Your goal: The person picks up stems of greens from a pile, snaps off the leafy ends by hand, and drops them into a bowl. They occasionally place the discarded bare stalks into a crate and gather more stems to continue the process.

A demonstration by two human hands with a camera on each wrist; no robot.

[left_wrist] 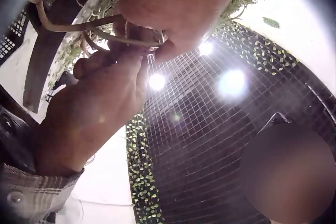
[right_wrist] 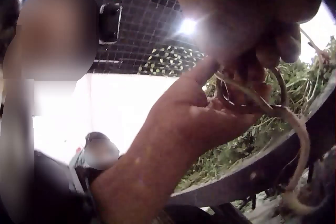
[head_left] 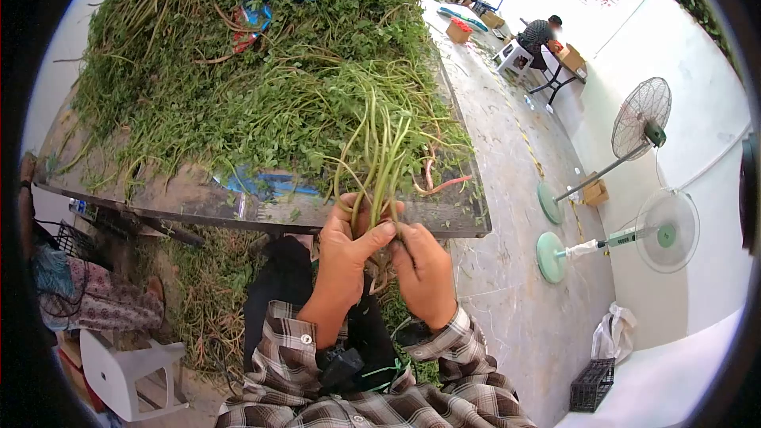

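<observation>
A bunch of long green stems (head_left: 384, 166) stands up from both hands at the table's front edge. My left hand (head_left: 346, 257) grips the bunch, its fingers curled round the stems. Close against it, my right hand (head_left: 422, 273) pinches the lower part of the bunch between thumb and fingers. Pale, curved stem ends (right_wrist: 300, 145) hang below the hands in the right wrist view. In the left wrist view similar stem ends (left_wrist: 65, 26) stick out beside the two touching hands. The fingertips are partly hidden.
A large heap of leafy greens (head_left: 317, 55) covers much of the dark table (head_left: 444, 218). More greens (head_left: 214, 293) lie on the floor below. At the left are a white plastic stool (head_left: 127, 372) and a seated person's patterned clothing. Standing fans (head_left: 555, 257), a black crate (head_left: 591, 385) and people are at the right.
</observation>
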